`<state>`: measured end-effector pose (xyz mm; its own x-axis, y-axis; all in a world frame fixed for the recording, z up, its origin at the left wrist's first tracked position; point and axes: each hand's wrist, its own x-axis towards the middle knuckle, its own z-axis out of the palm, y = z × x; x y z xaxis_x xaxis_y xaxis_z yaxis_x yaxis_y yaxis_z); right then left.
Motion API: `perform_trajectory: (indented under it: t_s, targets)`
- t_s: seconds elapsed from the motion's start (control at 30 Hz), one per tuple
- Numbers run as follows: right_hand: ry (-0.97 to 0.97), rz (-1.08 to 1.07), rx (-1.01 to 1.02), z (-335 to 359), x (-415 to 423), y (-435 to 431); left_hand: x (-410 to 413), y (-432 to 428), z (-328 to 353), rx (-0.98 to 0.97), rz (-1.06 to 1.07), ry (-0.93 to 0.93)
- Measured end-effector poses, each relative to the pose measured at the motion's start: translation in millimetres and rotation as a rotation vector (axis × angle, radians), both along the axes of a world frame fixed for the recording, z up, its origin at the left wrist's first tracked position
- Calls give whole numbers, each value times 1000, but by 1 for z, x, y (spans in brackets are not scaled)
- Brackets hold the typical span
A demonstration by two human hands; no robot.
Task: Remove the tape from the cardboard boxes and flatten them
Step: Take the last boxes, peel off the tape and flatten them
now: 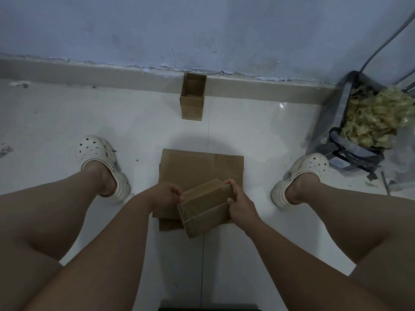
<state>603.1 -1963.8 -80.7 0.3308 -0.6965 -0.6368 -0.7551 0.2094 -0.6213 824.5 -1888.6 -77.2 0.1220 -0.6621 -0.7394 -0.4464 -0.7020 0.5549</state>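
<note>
A small brown cardboard box is held between my two hands above the floor, tilted, with its long side toward me. My left hand grips its left end with curled fingers. At the right end, my right hand holds the box with thumb and fingers wrapped round the edge. Under it lies a stack of flattened cardboard on the white tiles. Another small box stands open-topped against the skirting by the wall. No tape is plainly visible on the held box.
A clear plastic bag full of crumpled yellowish tape strips sits at the right by the wall. My feet in white clogs flank the stack. A dark edge shows at the bottom.
</note>
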Motion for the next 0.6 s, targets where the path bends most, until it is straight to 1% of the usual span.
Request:
perform_trajectory:
  t_s: [0.13,0.23,0.3,0.33,0.4,0.47,0.53,0.6]
  targets:
    - [16,-13,3,1,4,2,2,-5,-2,45,-172,-65]
    - [28,-44,-9,-1,3,1,-3,-5,-8,57,-188,-85]
    - [27,-60,-4,-1,2,-2,-8,-1,-13,49,-107,-72]
    - [20,-70,2,-1,2,-2,-10,2,-15,22,-27,-52]
    - [6,-91,3,-1,3,-3,-14,7,-15,-77,166,-2]
    - [-3,-123,-4,-2,3,-3,-20,11,-11,-178,292,37]
    - [-9,-155,-2,-2,2,-3,-27,15,-7,-216,339,51]
    - [-27,-163,26,0,2,-3,-29,17,-5,-185,332,-7]
